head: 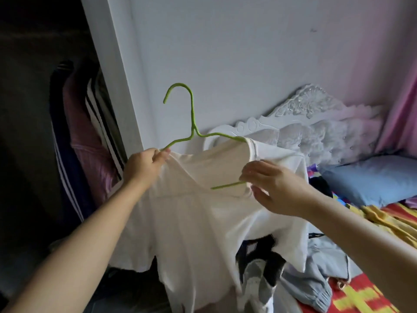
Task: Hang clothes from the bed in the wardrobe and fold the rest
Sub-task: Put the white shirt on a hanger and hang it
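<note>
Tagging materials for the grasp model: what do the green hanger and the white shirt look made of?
Green hanger: thin round rod with a matte, even green surface, probably coated wire; solid plastic is possible.
White shirt: soft, matte cream-white fabric, likely a cotton knit; it drapes and creases freely, with a stitched neckline seam.

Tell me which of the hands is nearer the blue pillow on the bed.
Right. The right hand pinches the green hanger inside the white shirt, just left of the blue pillow; the left hand holds the shirt's far shoulder.
</note>
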A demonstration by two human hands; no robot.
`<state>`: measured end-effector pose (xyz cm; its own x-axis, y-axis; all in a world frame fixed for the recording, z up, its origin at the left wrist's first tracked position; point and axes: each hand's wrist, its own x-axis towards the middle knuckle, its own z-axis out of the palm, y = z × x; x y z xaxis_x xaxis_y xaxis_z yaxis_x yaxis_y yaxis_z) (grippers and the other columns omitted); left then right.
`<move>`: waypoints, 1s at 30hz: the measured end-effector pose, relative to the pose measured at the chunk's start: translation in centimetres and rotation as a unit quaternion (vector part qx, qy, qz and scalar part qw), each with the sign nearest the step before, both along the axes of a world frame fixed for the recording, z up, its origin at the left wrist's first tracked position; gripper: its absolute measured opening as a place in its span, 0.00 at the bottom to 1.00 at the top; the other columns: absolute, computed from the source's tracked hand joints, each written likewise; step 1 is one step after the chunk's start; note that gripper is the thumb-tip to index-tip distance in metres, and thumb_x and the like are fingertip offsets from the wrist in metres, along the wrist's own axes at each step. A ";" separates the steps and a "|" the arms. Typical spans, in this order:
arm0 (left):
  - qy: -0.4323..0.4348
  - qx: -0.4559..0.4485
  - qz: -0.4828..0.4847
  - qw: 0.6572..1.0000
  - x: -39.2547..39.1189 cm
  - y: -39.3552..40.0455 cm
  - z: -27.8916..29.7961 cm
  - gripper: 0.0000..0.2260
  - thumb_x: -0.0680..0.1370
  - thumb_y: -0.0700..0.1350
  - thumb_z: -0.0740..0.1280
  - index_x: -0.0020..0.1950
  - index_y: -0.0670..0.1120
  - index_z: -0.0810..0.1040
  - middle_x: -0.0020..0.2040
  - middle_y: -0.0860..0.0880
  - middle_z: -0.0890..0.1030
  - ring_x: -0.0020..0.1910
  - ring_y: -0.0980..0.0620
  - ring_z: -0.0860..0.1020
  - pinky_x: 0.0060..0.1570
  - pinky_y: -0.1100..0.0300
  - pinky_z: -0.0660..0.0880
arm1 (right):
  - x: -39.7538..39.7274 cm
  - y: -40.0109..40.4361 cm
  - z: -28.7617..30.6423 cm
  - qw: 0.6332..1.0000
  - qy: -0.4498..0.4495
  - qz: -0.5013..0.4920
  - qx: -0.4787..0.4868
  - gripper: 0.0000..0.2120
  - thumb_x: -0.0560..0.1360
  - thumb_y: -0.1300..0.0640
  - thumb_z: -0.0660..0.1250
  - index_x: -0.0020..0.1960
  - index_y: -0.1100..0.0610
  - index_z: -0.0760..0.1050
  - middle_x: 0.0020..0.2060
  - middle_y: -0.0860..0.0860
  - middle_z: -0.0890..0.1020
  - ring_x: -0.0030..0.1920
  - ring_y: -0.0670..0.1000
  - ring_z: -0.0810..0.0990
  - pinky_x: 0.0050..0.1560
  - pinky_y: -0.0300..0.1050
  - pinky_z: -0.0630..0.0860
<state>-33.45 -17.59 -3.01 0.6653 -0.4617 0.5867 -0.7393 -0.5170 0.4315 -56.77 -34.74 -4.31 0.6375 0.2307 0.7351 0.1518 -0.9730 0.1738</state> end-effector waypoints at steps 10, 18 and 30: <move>-0.121 -0.112 -0.042 0.985 -0.6 2.5 4.3 0.41 0.64 0.74 0.48 0.36 0.35 0.73 0.25 0.46 0.68 0.28 0.41 0.72 0.29 0.56 0.57 | -1.4 -3.9 7.1 0.967 -0.010 -0.205 0.151 0.33 0.64 0.36 0.62 0.58 0.60 0.73 0.51 0.59 0.78 0.55 0.58 0.75 0.54 0.48 0.70; -0.195 -0.075 -0.085 0.974 -0.4 4.4 5.2 0.29 0.69 0.75 0.43 0.29 0.50 0.59 0.21 0.54 0.59 0.24 0.48 0.64 0.24 0.60 0.56 | 0.0 -2.1 3.7 0.978 -0.010 -0.184 0.100 0.17 0.74 0.53 0.65 0.33 0.64 0.71 0.19 0.53 0.69 0.22 0.56 0.71 0.26 0.39 0.60; -0.208 -0.057 -0.107 0.971 2.4 7.8 4.1 0.32 0.72 0.73 0.45 0.27 0.47 0.65 0.20 0.52 0.61 0.22 0.51 0.60 0.24 0.61 0.52 | -1.1 -0.1 3.6 0.814 0.353 0.061 0.458 0.28 0.69 0.32 0.60 0.27 0.55 0.71 0.20 0.42 0.72 0.24 0.38 0.70 0.31 0.29 0.66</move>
<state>-31.06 -9.82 1.08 0.2568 -0.4796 0.8391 -0.9467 -0.2996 0.1184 -57.82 -34.80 -0.67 0.9890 -0.1144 0.0941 0.0037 -0.6158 -0.7879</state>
